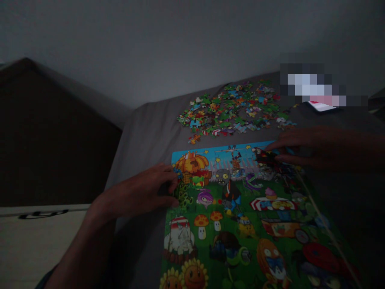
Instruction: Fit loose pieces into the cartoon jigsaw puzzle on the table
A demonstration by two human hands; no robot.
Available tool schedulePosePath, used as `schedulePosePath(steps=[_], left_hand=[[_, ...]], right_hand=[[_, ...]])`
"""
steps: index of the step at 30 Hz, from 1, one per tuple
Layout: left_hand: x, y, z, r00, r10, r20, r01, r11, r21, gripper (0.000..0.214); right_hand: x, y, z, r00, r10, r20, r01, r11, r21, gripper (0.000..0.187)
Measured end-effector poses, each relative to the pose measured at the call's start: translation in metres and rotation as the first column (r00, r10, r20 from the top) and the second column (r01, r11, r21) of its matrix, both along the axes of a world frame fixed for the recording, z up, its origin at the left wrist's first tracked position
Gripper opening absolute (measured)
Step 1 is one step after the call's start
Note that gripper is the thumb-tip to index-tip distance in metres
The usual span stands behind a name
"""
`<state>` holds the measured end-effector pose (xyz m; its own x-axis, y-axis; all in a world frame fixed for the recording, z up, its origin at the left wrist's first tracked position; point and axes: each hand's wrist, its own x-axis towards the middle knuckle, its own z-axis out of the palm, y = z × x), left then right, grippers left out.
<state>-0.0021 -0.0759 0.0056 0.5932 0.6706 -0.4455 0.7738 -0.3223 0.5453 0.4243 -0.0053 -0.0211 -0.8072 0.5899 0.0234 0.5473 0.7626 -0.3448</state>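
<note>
Flat rectangular panel (234,224), glossy print, rounded top-left corner, lies centre to lower right on the cloth and runs out of view at the bottom. Cartoon art on it: pumpkin, grey zombies, spotted mushrooms, sunflowers, green lawn, strip of blue sky. Thin seam lines show in the sky part. Thin pale straight line runs down its right side; can't tell if fold, edge or glare

Left hand (147,186): at the panel's left edge near the top, fingers bent inward, thumb lower down on the same edge. Touching, but can't tell if it grips or just rests

Right hand (315,146): at the top-right corner, fingers stretched, thumb a bit apart, tips over a dark patch of the print. Can't tell if a piece is between them

Loose jigsaw pieces (240,120): thin, knobbed, interlocking shapes, mostly green with blue, orange, red and white. Wide scatter beyond the panel's top edge, many overlapping. One orange cluster (195,139) sits just off that edge

Cloth (150,128): dull grey, soft, faint creases, draped over the far edge by a plain pale wall (150,48)

Around: bright-screened flat device (322,106) beyond the right hand, mostly pixelated out. Dark brown smooth board (54,140) on the left, pale drawer front (45,249) below it with a dark curved handle (42,215)

In the way: right hand hides part of the panel's top-right corner, left fingers cover a bit of the left edge, and dim light swallows detail lower right
</note>
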Motion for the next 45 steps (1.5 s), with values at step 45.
schedulePosePath(steps=[45], left_hand=[[0.01,-0.003,-0.007,0.996,-0.046,0.079,0.04,0.996,0.075,0.017]], right_hand=[[0.0,-0.001,-0.002,1.0,-0.009,0.003,0.009,1.0,-0.006,0.032]])
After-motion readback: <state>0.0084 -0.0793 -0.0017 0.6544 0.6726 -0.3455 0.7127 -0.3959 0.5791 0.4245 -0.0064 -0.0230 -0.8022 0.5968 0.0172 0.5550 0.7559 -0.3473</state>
